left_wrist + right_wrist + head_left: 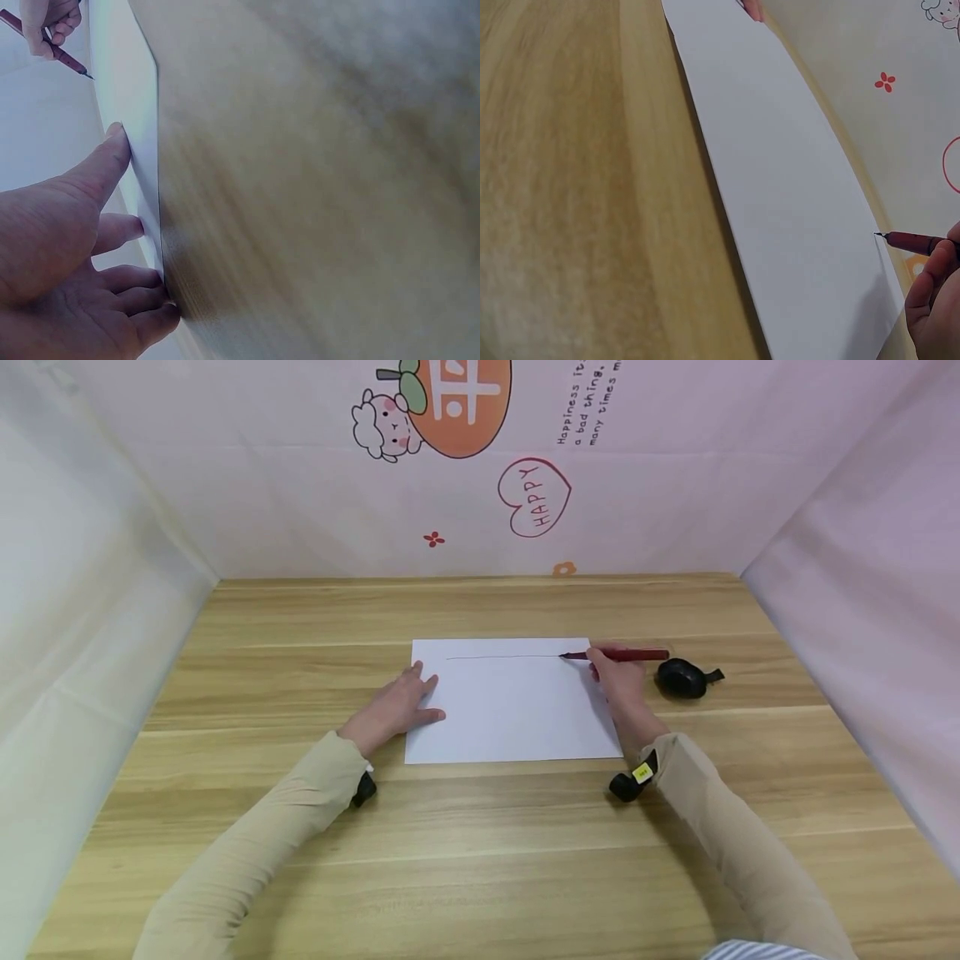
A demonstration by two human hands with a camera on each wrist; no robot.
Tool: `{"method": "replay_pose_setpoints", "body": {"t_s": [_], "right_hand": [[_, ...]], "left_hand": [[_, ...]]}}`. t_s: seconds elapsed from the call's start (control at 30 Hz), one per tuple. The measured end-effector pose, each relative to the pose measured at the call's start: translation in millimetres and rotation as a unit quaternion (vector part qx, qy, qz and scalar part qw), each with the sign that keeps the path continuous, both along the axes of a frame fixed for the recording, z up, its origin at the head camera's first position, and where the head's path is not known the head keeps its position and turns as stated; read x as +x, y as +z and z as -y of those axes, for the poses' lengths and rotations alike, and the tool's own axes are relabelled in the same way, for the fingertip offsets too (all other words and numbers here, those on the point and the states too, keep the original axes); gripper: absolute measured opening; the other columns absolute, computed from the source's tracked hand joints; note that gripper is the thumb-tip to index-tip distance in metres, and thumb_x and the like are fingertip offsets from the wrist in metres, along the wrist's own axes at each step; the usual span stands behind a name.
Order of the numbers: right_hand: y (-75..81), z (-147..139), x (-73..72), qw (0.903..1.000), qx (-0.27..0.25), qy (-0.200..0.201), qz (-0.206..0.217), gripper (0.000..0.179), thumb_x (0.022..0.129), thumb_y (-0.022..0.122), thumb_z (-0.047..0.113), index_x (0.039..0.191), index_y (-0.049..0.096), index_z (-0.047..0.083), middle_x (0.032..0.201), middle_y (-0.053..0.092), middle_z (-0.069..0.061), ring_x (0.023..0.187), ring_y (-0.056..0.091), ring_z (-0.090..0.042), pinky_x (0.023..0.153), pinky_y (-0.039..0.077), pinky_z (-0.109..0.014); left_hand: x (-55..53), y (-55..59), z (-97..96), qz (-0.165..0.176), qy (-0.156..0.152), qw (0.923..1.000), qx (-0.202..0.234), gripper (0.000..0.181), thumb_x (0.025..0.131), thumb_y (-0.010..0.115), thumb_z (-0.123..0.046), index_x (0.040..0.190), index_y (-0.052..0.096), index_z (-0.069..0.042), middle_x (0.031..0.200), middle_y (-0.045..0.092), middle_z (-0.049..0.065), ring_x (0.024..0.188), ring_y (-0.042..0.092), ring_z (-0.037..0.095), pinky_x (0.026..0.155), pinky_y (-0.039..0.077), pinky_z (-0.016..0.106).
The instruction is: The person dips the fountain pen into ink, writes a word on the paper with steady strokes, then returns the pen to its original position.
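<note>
A white sheet of paper [510,714] lies flat on the wooden table, with a thin dark line running across its upper part. My right hand [621,681] pinches a dark red pen [637,654], whose dark tip meets the right end of that line. In the right wrist view the pen [911,241] points left, its tip at the paper's far side. My left hand [393,706] rests with spread fingers on the sheet's left edge. The left wrist view shows its thumb [112,157] and fingertips against the paper [142,142].
Just right of my right hand sits a black rounded object [681,678] with a small tab. Each wrist wears a black device, the right one [630,783] near the paper's lower right corner. Printed white cloth [300,510] encloses the table's back and sides.
</note>
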State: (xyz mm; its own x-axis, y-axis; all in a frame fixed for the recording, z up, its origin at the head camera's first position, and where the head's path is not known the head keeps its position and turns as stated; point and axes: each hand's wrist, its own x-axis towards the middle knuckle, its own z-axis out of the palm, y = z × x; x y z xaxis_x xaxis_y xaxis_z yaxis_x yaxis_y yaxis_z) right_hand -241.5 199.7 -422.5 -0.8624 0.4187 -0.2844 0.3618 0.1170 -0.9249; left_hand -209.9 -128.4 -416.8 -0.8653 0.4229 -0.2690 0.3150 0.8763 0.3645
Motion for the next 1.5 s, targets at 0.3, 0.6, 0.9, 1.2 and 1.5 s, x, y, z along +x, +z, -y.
{"method": "replay_pose_setpoints", "body": {"t_s": [0.3, 0.6, 0.9, 1.2, 1.5], "right_hand": [[-1.9, -6.2, 0.2, 0.9980, -0.050, -0.032, -0.018, 0.010, 0.086, 0.066, 0.021, 0.093, 0.061, 0.017, 0.073, 0.058, 0.005, 0.067, 0.051, -0.009, 0.058, 0.044, -0.016], [-4.5, -16.5, -0.9, 0.9944, -0.064, -0.052, -0.066, 0.010, 0.083, 0.067, 0.013, 0.091, 0.063, 0.010, 0.061, 0.059, 0.003, 0.051, 0.051, -0.009, 0.048, 0.044, -0.018], [-2.5, -22.2, 0.9, 0.9951, -0.058, -0.056, -0.057, 0.009, 0.083, 0.066, 0.014, 0.091, 0.063, 0.012, 0.062, 0.058, 0.005, 0.054, 0.053, -0.009, 0.048, 0.044, -0.017], [-2.5, -27.4, 3.4, 0.9933, -0.069, -0.062, -0.069, 0.017, 0.082, 0.066, 0.012, 0.097, 0.065, 0.006, 0.062, 0.058, 0.004, 0.054, 0.052, -0.011, 0.050, 0.044, -0.020], [-4.1, -30.9, 3.9, 0.9928, -0.053, -0.067, -0.083, 0.010, 0.082, 0.066, 0.013, 0.090, 0.065, 0.007, 0.059, 0.057, 0.004, 0.052, 0.050, -0.011, 0.048, 0.041, -0.020]], "left_hand": [[3.5, 6.1, -0.7, 0.018, 0.003, 0.9997, 0.015, 0.070, 0.092, 0.060, -0.036, 0.144, 0.034, 0.002, 0.154, 0.013, 0.031, 0.144, 0.016, 0.042, 0.116, 0.024, 0.050], [3.1, 3.2, -0.5, 0.011, 0.006, 0.9999, 0.003, 0.069, 0.093, 0.060, -0.035, 0.145, 0.032, 0.001, 0.155, 0.011, 0.029, 0.145, 0.014, 0.041, 0.115, 0.024, 0.051], [2.1, 3.8, -0.6, 0.013, 0.006, 0.9999, -0.003, 0.069, 0.093, 0.059, -0.035, 0.145, 0.032, 0.000, 0.155, 0.011, 0.029, 0.145, 0.014, 0.041, 0.115, 0.025, 0.051], [1.1, 2.3, -0.2, 0.017, 0.012, 0.9998, 0.006, 0.070, 0.092, 0.060, -0.035, 0.146, 0.031, 0.000, 0.155, 0.009, 0.028, 0.145, 0.013, 0.041, 0.116, 0.022, 0.051], [-0.5, 0.9, -1.0, 0.016, 0.014, 0.9998, -0.001, 0.070, 0.092, 0.060, -0.036, 0.146, 0.031, -0.001, 0.155, 0.010, 0.028, 0.145, 0.014, 0.041, 0.116, 0.023, 0.050]]}}
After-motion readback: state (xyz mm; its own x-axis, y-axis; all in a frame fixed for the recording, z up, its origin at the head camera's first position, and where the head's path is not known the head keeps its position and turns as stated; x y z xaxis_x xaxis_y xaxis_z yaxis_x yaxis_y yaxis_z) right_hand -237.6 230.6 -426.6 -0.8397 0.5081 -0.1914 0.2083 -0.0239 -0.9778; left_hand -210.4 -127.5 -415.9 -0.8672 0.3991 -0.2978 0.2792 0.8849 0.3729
